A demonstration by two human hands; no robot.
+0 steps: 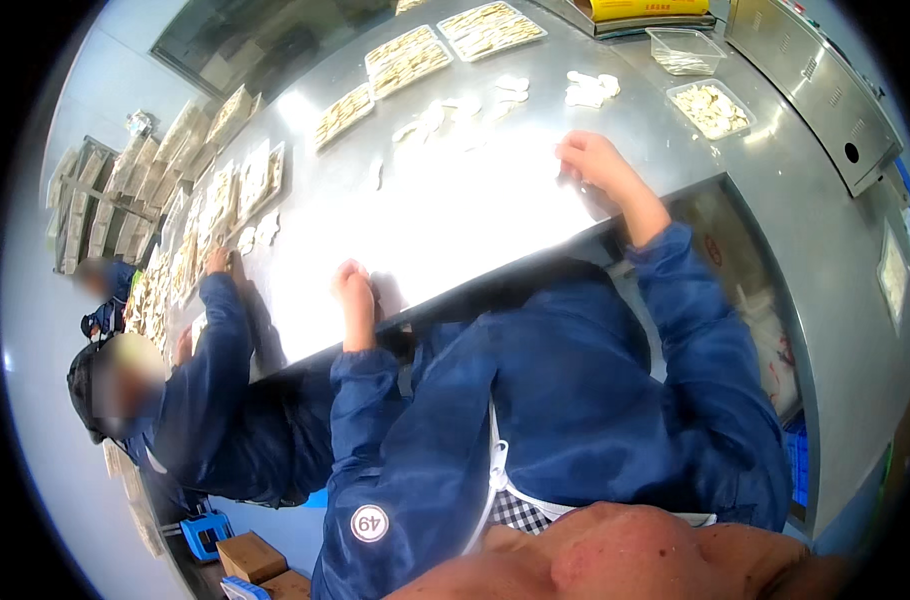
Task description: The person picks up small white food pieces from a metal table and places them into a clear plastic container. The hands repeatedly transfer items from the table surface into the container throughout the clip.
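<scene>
My left hand (355, 289) is near the front edge of the metal table (312, 225), its fingers curled; whether it holds anything cannot be told. Farther right, my right hand (586, 159) is over the table with its fingertips close together, any content hidden by glare. Beyond the hands lie pale flat pieces, perhaps dough, in a loose group (440, 118), with one lone piece (377, 173) nearer the left. A small pile of similar pieces (590, 89) sits beyond my right hand. Strong glare washes out the table between the hands.
Filled plastic trays (408, 60) line the far side. At the right are a tray of pale bits (711, 109), a clear container (685, 51) and a metal machine (811, 82). A co-worker (215, 405) stands close on the left beside more trays; another person is beyond.
</scene>
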